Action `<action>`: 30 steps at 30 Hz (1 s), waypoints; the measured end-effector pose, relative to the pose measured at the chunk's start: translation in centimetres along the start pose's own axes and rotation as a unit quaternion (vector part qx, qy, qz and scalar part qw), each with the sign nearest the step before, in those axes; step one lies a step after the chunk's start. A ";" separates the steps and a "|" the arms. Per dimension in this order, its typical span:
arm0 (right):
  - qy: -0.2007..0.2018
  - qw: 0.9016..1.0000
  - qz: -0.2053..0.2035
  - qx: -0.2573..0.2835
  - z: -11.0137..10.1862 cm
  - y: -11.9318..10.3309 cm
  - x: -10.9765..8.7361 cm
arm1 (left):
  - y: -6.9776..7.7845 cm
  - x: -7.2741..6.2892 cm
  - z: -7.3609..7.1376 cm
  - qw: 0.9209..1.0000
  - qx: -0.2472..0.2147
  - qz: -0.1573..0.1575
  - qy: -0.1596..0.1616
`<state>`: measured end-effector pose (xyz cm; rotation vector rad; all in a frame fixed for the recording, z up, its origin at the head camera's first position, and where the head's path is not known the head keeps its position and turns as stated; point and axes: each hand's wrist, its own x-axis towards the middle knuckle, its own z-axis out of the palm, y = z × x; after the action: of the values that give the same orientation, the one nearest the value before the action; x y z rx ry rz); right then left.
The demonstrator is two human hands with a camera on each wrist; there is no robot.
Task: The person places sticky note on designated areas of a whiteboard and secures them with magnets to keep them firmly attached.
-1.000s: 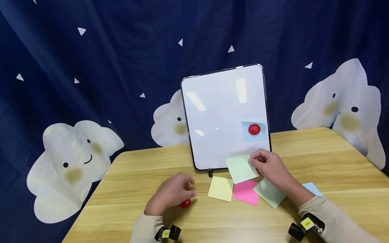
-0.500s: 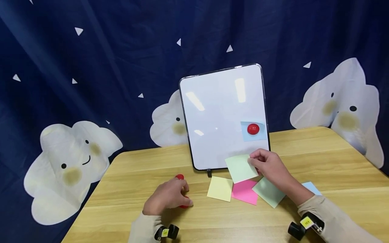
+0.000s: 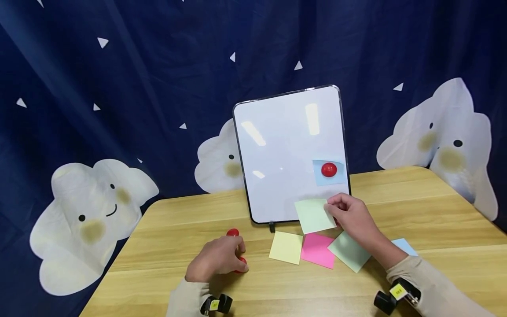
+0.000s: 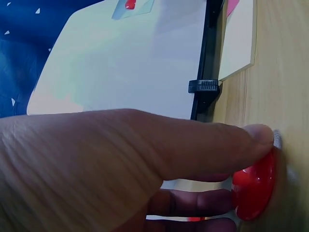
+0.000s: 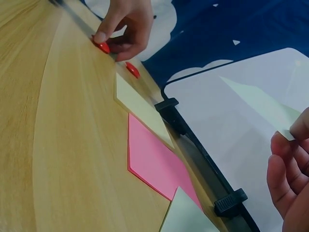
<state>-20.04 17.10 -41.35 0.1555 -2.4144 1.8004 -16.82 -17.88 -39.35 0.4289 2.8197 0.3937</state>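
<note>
My left hand [image 3: 217, 257] pinches a round red magnet [image 4: 256, 186] that rests on the tabletop, the thumb on its near side. A second red magnet [image 3: 233, 232] lies just beyond those fingers. Between thumb and fingertips, my right hand [image 3: 350, 215] holds a pale green sticky note [image 3: 314, 215] by its right edge. The note overlaps the bottom of the whiteboard [image 3: 283, 145] in the head view. Higher on that board, a third red magnet [image 3: 329, 170] sits over a light blue sticky note [image 3: 319, 179], whose top edge curls.
In front of the board lie sticky-note pads: yellow [image 3: 286, 247], pink [image 3: 317, 251] and grey-green [image 3: 350, 252]. A light blue pad [image 3: 405, 246] shows past the right forearm. Black feet [image 5: 231, 203] hold up the board on the wooden table [image 3: 277, 290], before a dark blue curtain [image 3: 166, 66].
My left hand has shifted slightly left and its thumb has come down onto the near magnet. The far magnet has come into view. The pale green note in my right hand has risen a little.
</note>
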 end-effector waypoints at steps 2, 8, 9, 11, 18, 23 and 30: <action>0.007 1.000 -0.005 -0.001 0.1 0.1 0.0 | -0.1 0.0 0.0 1.000 0.002 -0.003 -0.005; 0.023 1.000 -0.014 -0.007 0.2 0.1 0.1 | -0.2 -0.1 -0.1 1.000 0.017 -0.007 -0.012; 0.024 1.000 -0.015 -0.007 0.2 0.1 0.1 | -0.2 -0.1 -0.1 1.000 0.020 -0.005 -0.009; 0.027 0.999 -0.016 -0.007 0.2 0.1 0.1 | -0.3 -0.2 -0.1 1.000 0.027 0.001 -0.001; 0.028 0.999 -0.021 -0.008 0.3 0.1 0.1 | -0.2 -0.2 0.0 0.999 0.037 0.008 0.007; 0.025 0.999 -0.024 -0.005 0.3 0.0 0.0 | -0.1 0.1 -0.1 1.000 0.024 0.015 0.008; 0.017 0.999 -0.028 0.000 0.8 -0.3 -0.4 | 0.3 0.7 -0.2 0.993 -0.076 0.088 0.031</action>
<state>-19.62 16.23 -41.39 0.1876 -2.3623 1.7653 -17.41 -17.44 -39.22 0.6450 2.7938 0.6629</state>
